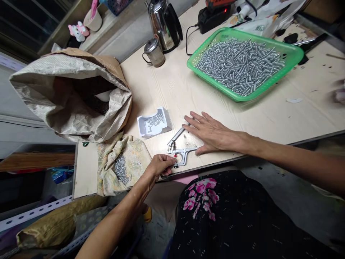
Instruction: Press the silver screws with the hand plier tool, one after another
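Note:
A silver hand press plier (184, 153) with a coil spring and a red part at its jaws lies near the table's front edge, its two handles spread apart. At the jaws, my left hand (161, 164) is closed in a pinch; what sits between the fingertips is too small to make out. My right hand (212, 133) is open, fingers stretched flat over the ends of the handles. Behind the plier stands a small white box (154, 122) with small metal pieces in it. More small metal pieces (122, 170) lie on a patterned cloth (140, 153) by my left wrist.
A green basket (242, 98) full of small springs stands at the back right. To the left is a large open paper sack (118, 77). A glass cup (155, 57), a metal kettle (164, 27) and a black charger (211, 21) are along the back.

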Motion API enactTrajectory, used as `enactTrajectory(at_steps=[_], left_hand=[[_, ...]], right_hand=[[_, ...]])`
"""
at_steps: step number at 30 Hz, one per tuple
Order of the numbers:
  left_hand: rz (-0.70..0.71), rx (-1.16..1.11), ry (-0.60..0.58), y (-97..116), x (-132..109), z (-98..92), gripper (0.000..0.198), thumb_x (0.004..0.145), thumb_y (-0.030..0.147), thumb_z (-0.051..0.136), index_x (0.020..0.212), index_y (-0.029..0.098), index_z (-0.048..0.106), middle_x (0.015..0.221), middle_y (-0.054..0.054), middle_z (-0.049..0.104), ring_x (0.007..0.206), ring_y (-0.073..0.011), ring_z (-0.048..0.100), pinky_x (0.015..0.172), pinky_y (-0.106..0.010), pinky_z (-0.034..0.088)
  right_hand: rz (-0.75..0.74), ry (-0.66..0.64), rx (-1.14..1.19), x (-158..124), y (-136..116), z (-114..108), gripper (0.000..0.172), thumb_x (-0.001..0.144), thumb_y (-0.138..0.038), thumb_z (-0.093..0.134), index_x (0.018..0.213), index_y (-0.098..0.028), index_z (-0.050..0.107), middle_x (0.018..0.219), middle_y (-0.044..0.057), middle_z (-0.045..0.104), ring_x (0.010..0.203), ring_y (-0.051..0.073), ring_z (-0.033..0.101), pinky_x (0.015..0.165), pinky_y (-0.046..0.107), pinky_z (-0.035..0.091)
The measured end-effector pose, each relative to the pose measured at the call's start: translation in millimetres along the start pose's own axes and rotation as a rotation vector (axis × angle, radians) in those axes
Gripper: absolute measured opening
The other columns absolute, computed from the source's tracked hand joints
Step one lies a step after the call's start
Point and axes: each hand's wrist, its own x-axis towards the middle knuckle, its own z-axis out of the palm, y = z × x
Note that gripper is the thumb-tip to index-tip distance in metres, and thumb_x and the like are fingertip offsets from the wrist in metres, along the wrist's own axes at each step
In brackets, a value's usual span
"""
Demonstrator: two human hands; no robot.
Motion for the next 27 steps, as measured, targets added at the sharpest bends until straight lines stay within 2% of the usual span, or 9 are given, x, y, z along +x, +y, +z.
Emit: enactTrajectory(at_steps=[2,6,13,16,19,21,23,25,27], left_hand=[[0.004,-0.005,0.012,0.1,-1.5,1.2,0.028,0.068,0.036,0.082,0.075,0.012,0.069,0.041,0.005,0.053,0.035,-0.0066,0.046,0.039,-0.017,0.036],[0.006,-0.013,0.022,1.9,-4.2,3.6,0.029,0.065,0.036,0.084,0.074,0.012,0.069,0.044,0.006,0.053,0.037,-0.0063,0.048,0.04,-0.018,0.036],[0.033,0.098,0.032,-2.8,-7.1,4.5,0.023,0.076,0.035,0.074,0.072,0.013,0.066,0.048,0.006,0.051,0.04,-0.0077,0.046,0.043,-0.021,0.037],[0.303,0.417,0.245,-6.7,-15.0,9.7,0.028,0.085,0.038,0.064,0.07,0.015,0.066,0.06,0.0,0.057,0.053,-0.0119,0.053,0.054,-0.025,0.043],[0.717,0.697,0.476,-0.5,-18.5,22.5,0.022,0.089,0.037,0.061,0.092,0.017,0.07,0.092,-0.007,0.066,0.086,-0.021,0.062,0.077,-0.033,0.05],[0.924,0.804,0.455,10.0,-13.3,32.0,0.032,0.088,0.037,0.064,0.114,0.018,0.064,0.114,-0.011,0.064,0.108,-0.0267,0.057,0.092,-0.04,0.049],[1.045,0.881,0.363,21.7,-3.2,38.5,0.047,0.086,0.037,0.067,0.128,0.018,0.055,0.127,-0.013,0.06,0.118,-0.0292,0.052,0.1,-0.045,0.046],[1.09,0.942,0.263,30.4,7.4,40.6,0.057,0.087,0.036,0.067,0.136,0.017,0.047,0.13,-0.014,0.058,0.118,-0.0292,0.051,0.101,-0.047,0.046],[1.097,0.993,0.213,34.8,14.5,39.9,0.063,0.087,0.034,0.067,0.141,0.015,0.041,0.13,-0.015,0.057,0.116,-0.0293,0.051,0.1,-0.047,0.046]], right_hand=[[-0.048,-0.046,-0.008,7.3,6.6,-1.2,0.103,0.063,-0.062,0.081,0.144,-0.013,0.039,0.146,0.024,0.045,0.138,0.043,0.031,0.107,0.063,0.028],[-0.059,-0.106,-0.051,14.2,3.9,-4.8,0.087,0.067,-0.057,0.08,0.135,-0.014,0.048,0.126,0.019,0.06,0.118,0.037,0.05,0.104,0.06,0.032],[-0.093,-0.102,-0.046,7.1,-5.0,-11.1,0.061,0.081,-0.047,0.071,0.13,-0.017,0.05,0.11,0.013,0.064,0.1,0.029,0.053,0.089,0.044,0.039],[-0.094,-0.09,0.017,2.6,-8.6,-8.5,0.056,0.086,-0.037,0.067,0.133,-0.016,0.047,0.108,0.012,0.064,0.099,0.028,0.052,0.085,0.04,0.04],[-0.067,-0.072,0.094,-1.4,-14.3,-2.0,0.056,0.088,-0.025,0.063,0.139,-0.016,0.042,0.111,0.012,0.064,0.097,0.025,0.053,0.082,0.038,0.042],[-0.041,-0.052,0.142,-3.7,-16.9,2.7,0.061,0.09,-0.023,0.06,0.145,-0.018,0.036,0.114,0.012,0.063,0.097,0.024,0.053,0.081,0.037,0.043],[-0.039,-0.032,0.183,-6.3,-17.1,4.6,0.069,0.091,-0.026,0.06,0.151,-0.019,0.026,0.117,0.012,0.062,0.099,0.024,0.054,0.082,0.038,0.044],[-0.042,-0.027,0.19,-9.6,-14.8,1.7,0.08,0.088,-0.031,0.065,0.153,-0.018,0.02,0.122,0.014,0.06,0.104,0.025,0.053,0.085,0.039,0.044],[-0.019,-0.046,0.143,-13.7,-11.9,-5.5,0.085,0.081,-0.033,0.073,0.149,-0.013,0.026,0.124,0.017,0.058,0.108,0.028,0.052,0.089,0.041,0.044]])
